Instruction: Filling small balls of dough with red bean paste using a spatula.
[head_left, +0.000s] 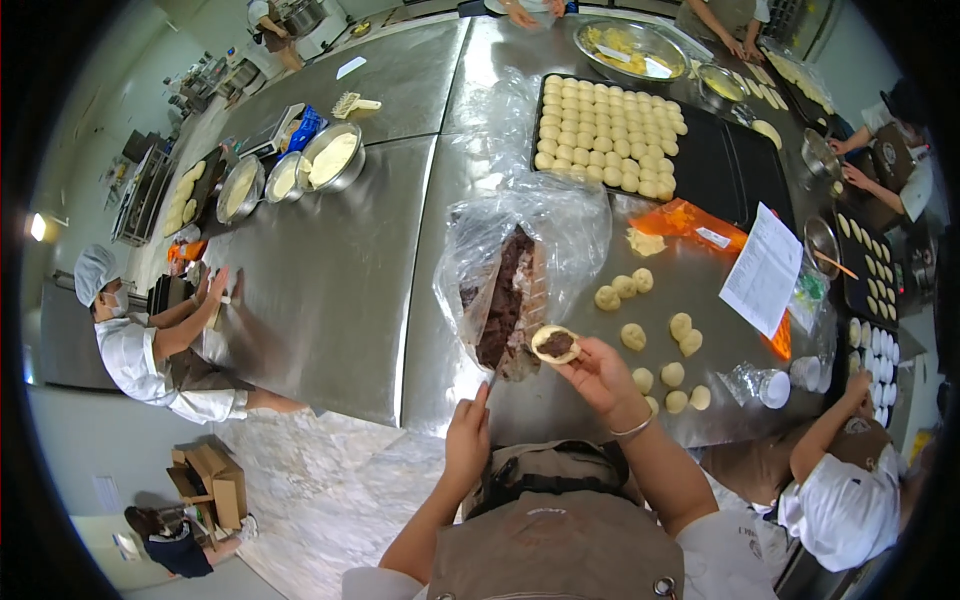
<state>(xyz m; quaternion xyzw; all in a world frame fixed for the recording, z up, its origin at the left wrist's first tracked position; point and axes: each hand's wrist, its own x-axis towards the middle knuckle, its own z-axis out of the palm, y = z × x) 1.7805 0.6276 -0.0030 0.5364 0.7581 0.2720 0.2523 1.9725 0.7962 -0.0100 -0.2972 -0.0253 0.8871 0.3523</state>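
My right hand (597,378) holds a flattened dough round (555,344) with a dab of dark paste in its middle. My left hand (467,440) is closed around a thin spatula-like tool (491,379), mostly hidden by the fingers, its tip at the near end of the paste. That dark reddish-brown paste (508,290) lies in a long mound on an opened clear plastic bag (575,215), just beyond both hands. Right of my right hand, several loose dough balls (633,336) rest on the steel table (425,370).
A black tray (735,150) bears rows of dough balls (605,130). Nearer are an orange bag (690,222), a paper sheet (763,270) and a plastic cup (773,388). Metal bowls (335,160) stand far left. Co-workers stand at the left (150,340) and right (840,500).
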